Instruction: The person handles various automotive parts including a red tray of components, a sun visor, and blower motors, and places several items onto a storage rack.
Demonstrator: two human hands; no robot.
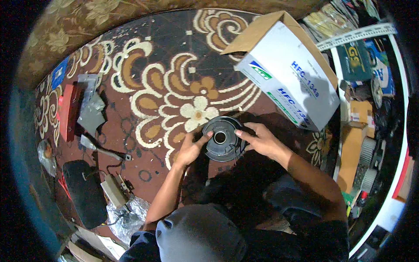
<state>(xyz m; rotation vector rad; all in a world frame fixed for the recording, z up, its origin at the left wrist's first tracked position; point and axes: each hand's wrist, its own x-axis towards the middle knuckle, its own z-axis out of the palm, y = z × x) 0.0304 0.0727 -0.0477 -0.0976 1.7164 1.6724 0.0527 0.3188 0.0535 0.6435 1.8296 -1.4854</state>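
Observation:
Both of my hands hold a round, dark grey part (224,151) with a metal-rimmed hole near its middle; it looks like a coil or pulley piece, though the exact kind cannot be told. My left hand (193,146) grips its left edge, thumb on the upper face. On the right edge is my right hand (261,140), its thumb also on top and its other fingers at the side. Thin dark wires (234,148) stick out from the part near my right hand. The underside and some fingertips are hidden.
Beyond my right hand, a white and brown cardboard box (288,72) stands open on the patterned carpet (163,108). At left lie a red box (70,113), a black pad (83,193) and crumpled clear plastic (126,216). A shelf with boxes and blower wheels (369,180) is at right.

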